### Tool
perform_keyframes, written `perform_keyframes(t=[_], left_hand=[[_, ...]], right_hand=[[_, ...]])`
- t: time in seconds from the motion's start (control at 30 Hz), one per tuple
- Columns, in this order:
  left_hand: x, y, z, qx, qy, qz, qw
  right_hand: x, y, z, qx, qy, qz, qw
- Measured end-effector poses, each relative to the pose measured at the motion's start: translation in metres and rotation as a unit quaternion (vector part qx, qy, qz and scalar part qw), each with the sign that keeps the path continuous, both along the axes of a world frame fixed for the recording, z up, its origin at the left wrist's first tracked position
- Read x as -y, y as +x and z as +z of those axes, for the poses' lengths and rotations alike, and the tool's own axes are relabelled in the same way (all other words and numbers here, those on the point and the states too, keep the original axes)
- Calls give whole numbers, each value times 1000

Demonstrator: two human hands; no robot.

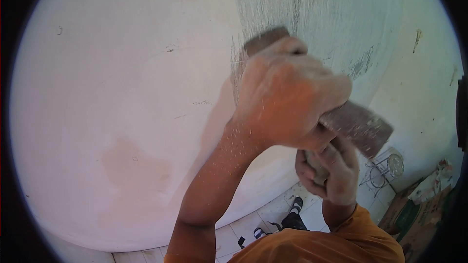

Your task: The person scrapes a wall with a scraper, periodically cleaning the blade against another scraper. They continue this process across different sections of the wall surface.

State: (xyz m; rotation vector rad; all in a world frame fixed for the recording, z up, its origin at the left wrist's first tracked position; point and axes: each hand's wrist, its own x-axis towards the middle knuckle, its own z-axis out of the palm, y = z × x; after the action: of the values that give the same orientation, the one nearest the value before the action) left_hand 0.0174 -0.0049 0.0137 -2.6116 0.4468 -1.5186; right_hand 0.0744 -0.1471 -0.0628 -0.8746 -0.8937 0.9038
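Observation:
A dusty, flat brown block (361,127) shows on both sides of my left hand (290,92), whose fingers are wrapped around its middle. The block slants across the painted wall (146,78), over a patch scored with dark, mostly vertical scratches (312,9). White dust clings to my left hand and forearm. Just below, my right hand (339,173) is closed around a pale greenish piece (318,168) close under the block. My left hand hides the block's middle and part of what my right hand holds.
A round-topped metal stand (390,166) stands on the tiled floor (275,212) at right. Cardboard boxes (419,219) with a crumpled bag (434,185) on top lie near the right-hand wall (414,83). My sandalled feet (296,205) are below.

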Motion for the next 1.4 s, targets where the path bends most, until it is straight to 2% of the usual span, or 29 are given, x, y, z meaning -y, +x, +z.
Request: perform_keyframes(t=[0.07, 0.1, 0.2, 0.23, 0.37, 0.53, 0.57, 0.67, 0.77, 0.83, 0.9, 0.97, 1.07, 1.17, 1.27, 1.3, 1.4], left_hand=[[0, 2, 1, 9, -4, -7, 1000], [0, 4, -2, 14, -6, 0, 1000], [-1, 7, -15, 30, 21, 18, 999], [-1, 7, -16, 32, 17, 23, 999], [-9, 11, 2, 44, 64, -13, 997], [-3, 2, -12, 10, 31, 4, 999], [-3, 2, -14, 10, 33, 5, 999], [-1, 0, 0, 17, 24, -16, 999], [-1, 3, -8, 38, 2, -13, 999], [-1, 2, -15, 44, -1, -17, 999], [-1, 0, -9, 29, 14, -6, 999], [-1, -5, 8, -9, 38, 17, 999], [-1, -6, 1, -23, 27, 13, 999], [0, -11, -26, -46, 16, 52, 997], [-2, -14, -5, -73, 65, 38, 995], [-3, -15, -2, -73, 51, 31, 996], [-1, -18, -4, -67, 13, 27, 997]], right_hand=[[6, 11, 15, -12, -13, 28, 999], [2, 11, 7, -8, 37, 12, 999], [6, 9, -4, -28, -59, -37, 997], [-1, 7, -9, 32, -57, -66, 996], [-2, 9, 8, 39, -26, -47, 998], [-3, -1, -5, 6, -52, -38, 998], [-1, 1, -4, 52, -49, -17, 997], [-1, -4, -3, 51, -43, -28, 997], [1, -7, 2, 51, -42, -34, 997], [-1, 1, -8, 113, -14, -7, 993], [-4, 3, -7, 115, -4, 18, 993], [-5, 0, 7, 54, -22, 40, 998], [-2, 8, 0, -60, -28, 128, 990], [-3, 0, -23, -150, -70, 117, 979], [-5, 2, -20, -151, -29, 156, 976], [-8, -2, -12, 39, -24, 93, 995], [-3, -1, -15, 29, -16, 117, 993]])
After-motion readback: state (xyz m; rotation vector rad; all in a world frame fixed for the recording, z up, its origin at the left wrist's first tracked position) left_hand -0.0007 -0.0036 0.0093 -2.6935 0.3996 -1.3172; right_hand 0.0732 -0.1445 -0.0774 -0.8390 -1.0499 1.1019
